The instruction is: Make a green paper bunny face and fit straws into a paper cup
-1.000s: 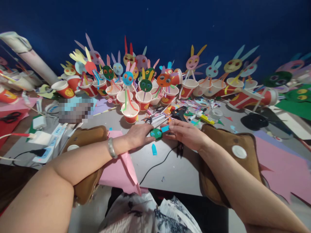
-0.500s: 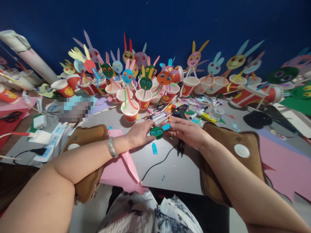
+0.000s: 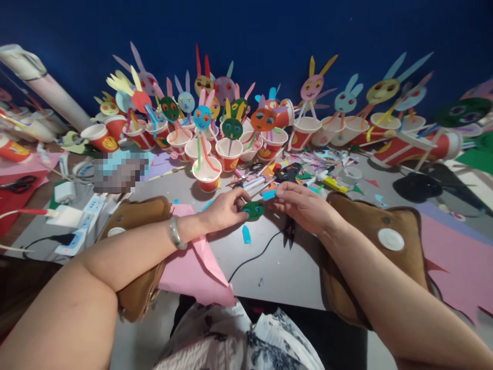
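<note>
My left hand (image 3: 228, 208) pinches the left edge of a green paper face (image 3: 254, 210) that has blue eyes on it. Between the fingertips of my right hand (image 3: 298, 201) is a small blue paper strip (image 3: 269, 195), held just above and to the right of the face. A second blue paper piece (image 3: 246, 234), pointed at one end, lies flat on the table below the face. Behind my hands stand paper cups, the nearest cup (image 3: 207, 177) bearing a blue rabbit face (image 3: 202, 118) on coloured legs.
Brown cushions (image 3: 365, 246) lie under both forearms. Pink paper (image 3: 192, 267) hangs over the front edge. A black glue gun (image 3: 288, 172) sits among pens and scraps; a black cable (image 3: 256, 258) crosses the table. A power strip (image 3: 82, 221) is at left.
The green face has shifted slightly right and tilted flatter in my left hand. My right hand has moved a little right and up with the blue strip.
</note>
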{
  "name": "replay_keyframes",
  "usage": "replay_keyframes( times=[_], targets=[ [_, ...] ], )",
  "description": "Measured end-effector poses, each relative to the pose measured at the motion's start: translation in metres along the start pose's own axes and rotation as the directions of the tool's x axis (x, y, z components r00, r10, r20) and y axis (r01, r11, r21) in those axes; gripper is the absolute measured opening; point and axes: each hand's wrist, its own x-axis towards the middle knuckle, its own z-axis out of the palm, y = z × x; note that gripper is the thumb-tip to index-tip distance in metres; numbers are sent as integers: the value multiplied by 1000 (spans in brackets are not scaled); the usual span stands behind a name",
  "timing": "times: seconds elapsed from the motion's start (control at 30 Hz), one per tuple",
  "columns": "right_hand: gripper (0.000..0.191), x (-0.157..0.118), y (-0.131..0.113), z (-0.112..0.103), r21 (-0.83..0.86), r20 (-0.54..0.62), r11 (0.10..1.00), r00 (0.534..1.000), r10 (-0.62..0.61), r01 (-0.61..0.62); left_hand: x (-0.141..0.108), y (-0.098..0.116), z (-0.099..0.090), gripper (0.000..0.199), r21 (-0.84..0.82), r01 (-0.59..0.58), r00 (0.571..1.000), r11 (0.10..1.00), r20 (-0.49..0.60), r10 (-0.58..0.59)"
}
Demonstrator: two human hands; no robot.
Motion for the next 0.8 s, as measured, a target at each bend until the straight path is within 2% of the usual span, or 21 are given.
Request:
replay_keyframes(
  times=[0.13, 0.23, 0.43, 0.63, 0.8],
  targets=[
    [29, 2, -2, -1, -6, -167, 994, 980, -112, 112, -2, 9, -4, 17, -177, 52, 999, 983, 25, -48],
    [27, 2, -1, -3, -44, -213, 985, 962, -173, 167, -5, 14, -7, 8, -269, 102, 994, 958, 65, -87],
    [25, -1, 5, -1, -214, -182, 945, 940, -287, 247, -9, 18, -4, 3, -356, 187, 980, 916, 135, -147],
    [26, -4, 8, 3, -266, -119, 920, 937, -329, 289, -11, 24, -2, 6, -470, 255, 958, 845, 241, -156],
    [27, -9, 9, 8, -289, -60, 911, 944, -324, 294, -11, 21, -1, 9, -403, 215, 960, 890, 252, -118]
  ],
)
